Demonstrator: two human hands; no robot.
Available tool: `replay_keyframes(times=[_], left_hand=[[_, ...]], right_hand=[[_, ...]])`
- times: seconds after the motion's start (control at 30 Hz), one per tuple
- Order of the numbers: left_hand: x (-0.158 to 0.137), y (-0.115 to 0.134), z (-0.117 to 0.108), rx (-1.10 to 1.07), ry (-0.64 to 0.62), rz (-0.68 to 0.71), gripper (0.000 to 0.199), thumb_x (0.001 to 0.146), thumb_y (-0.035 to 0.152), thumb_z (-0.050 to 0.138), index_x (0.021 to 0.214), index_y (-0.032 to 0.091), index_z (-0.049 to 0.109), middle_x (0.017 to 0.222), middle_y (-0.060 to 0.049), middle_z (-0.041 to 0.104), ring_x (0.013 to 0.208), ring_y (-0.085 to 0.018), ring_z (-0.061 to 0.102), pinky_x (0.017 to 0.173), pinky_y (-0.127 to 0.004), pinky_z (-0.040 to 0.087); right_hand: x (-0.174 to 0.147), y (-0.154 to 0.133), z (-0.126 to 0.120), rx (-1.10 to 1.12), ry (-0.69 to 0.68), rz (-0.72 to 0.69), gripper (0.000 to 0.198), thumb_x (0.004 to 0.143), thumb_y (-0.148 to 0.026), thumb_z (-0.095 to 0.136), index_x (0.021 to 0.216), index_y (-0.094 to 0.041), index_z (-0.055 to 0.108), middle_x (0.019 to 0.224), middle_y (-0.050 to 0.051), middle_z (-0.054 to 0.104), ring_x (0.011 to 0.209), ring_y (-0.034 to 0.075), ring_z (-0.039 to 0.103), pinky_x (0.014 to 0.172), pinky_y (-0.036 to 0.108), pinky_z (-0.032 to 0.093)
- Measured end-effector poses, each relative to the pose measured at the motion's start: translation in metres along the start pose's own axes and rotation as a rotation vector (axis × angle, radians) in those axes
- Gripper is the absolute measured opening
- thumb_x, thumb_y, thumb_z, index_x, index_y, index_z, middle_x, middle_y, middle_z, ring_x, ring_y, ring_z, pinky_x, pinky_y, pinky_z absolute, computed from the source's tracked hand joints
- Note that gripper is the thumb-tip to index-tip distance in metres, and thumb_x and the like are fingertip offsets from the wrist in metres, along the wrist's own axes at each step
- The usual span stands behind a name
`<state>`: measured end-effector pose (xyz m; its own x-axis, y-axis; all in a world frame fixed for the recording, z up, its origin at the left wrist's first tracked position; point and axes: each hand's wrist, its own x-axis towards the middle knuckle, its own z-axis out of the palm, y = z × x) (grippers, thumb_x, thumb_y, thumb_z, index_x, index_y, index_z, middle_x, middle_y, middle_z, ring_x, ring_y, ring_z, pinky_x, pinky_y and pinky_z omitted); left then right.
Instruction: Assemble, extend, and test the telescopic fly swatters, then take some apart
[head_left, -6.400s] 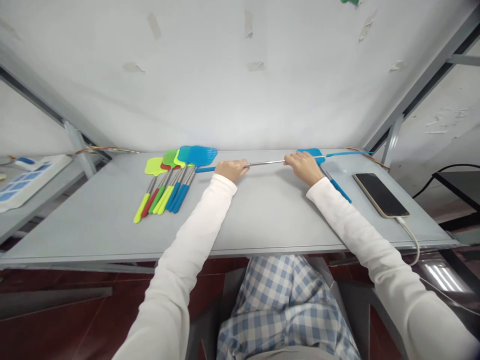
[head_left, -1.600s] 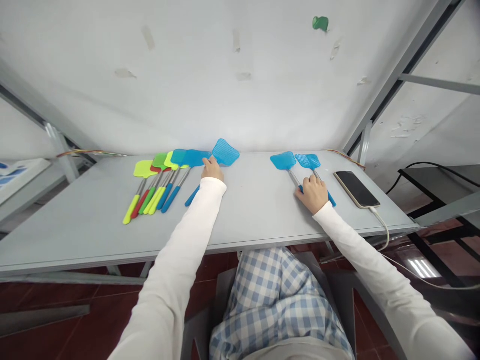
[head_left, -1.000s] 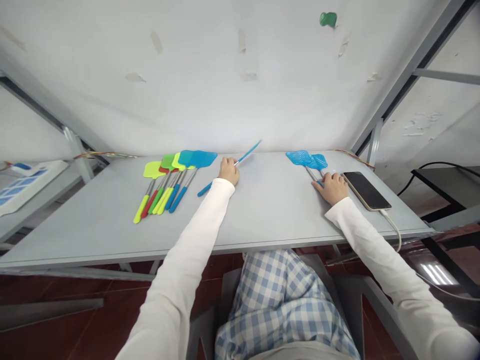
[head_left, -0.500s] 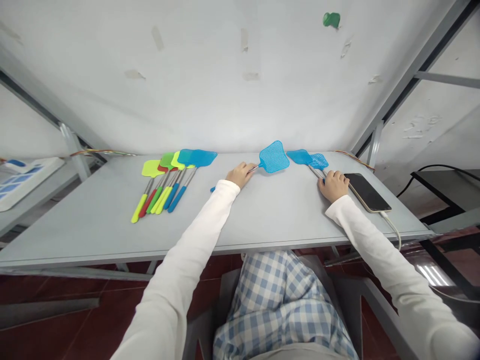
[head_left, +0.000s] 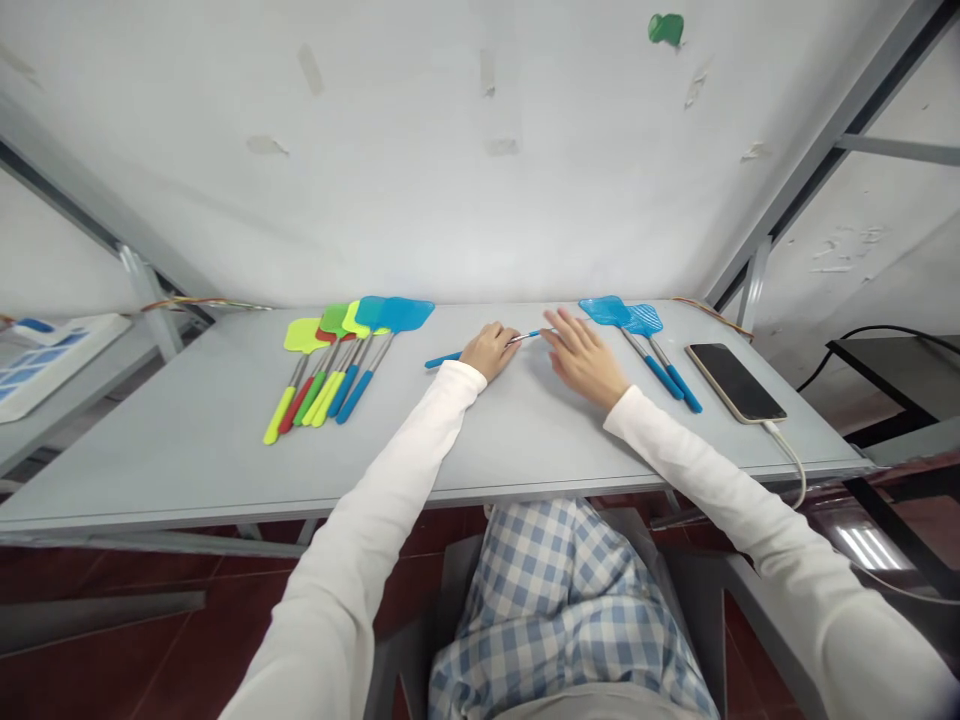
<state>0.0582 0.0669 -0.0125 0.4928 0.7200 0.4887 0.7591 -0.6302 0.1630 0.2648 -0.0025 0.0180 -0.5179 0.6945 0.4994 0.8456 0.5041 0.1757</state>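
My left hand (head_left: pixel 489 350) is closed round the metal shaft of a blue fly swatter (head_left: pixel 444 360), whose handle sticks out to the left. My right hand (head_left: pixel 585 358) has its fingers spread, slightly smeared by motion, over the head end of that swatter and mostly hides it. Whether it touches the swatter I cannot tell. To its right lie two more blue fly swatters (head_left: pixel 645 320) side by side, heads toward the wall. On the left, several fly swatters (head_left: pixel 328 385) in yellow, red, green and blue lie overlapping in a fan.
A smartphone (head_left: pixel 736 383) with a white cable lies at the right of the grey table (head_left: pixel 525 450). White wall (head_left: pixel 405 180) rises behind it, with metal frame posts at both sides. A white power strip (head_left: pixel 60 362) stands at the far left.
My right hand has left the two blue swatters on the right and moved left to the held swatter. The held swatter's head has turned from facing me to nearly hidden.
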Motion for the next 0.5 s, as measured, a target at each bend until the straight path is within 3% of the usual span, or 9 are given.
replay_keyframes(times=[0.1,0.27,0.4,0.5], left_hand=[[-0.001,0.005,-0.003,0.061,0.018,0.061,0.034,0.095,0.036,0.037,0.108,0.016,0.062,0.097,-0.011,0.059,0.096,-0.021,0.056,0.087,-0.033,0.045],[0.004,0.009,-0.003,0.126,0.011,0.107,0.04,0.097,0.037,0.031,0.107,0.015,0.063,0.094,-0.012,0.062,0.091,-0.022,0.057,0.084,-0.034,0.044],[0.013,0.005,-0.004,0.093,0.013,0.127,0.041,0.097,0.037,0.029,0.107,0.017,0.063,0.096,-0.012,0.065,0.094,-0.022,0.057,0.086,-0.035,0.043],[0.014,-0.01,-0.011,0.091,0.023,0.064,0.041,0.097,0.037,0.029,0.107,0.018,0.063,0.098,-0.011,0.066,0.097,-0.023,0.056,0.087,-0.036,0.043]], right_hand=[[0.021,-0.007,0.019,-0.035,0.04,-0.119,0.042,0.095,-0.016,0.026,0.128,-0.01,0.05,0.145,0.016,0.042,0.142,0.024,0.027,0.113,0.046,0.026],[0.032,0.002,0.029,-0.113,-0.005,-0.116,0.038,0.096,-0.014,0.026,0.112,-0.014,0.061,0.116,0.014,0.062,0.136,0.024,0.038,0.11,0.045,0.028],[0.033,0.021,0.023,-0.072,0.0,-0.035,0.034,0.097,-0.019,0.031,0.109,-0.019,0.062,0.126,0.011,0.058,0.139,0.026,0.032,0.111,0.05,0.023],[0.028,0.048,0.015,-0.082,0.009,0.136,0.031,0.095,-0.022,0.035,0.107,-0.023,0.064,0.134,0.01,0.053,0.141,0.028,0.026,0.11,0.055,0.018]])
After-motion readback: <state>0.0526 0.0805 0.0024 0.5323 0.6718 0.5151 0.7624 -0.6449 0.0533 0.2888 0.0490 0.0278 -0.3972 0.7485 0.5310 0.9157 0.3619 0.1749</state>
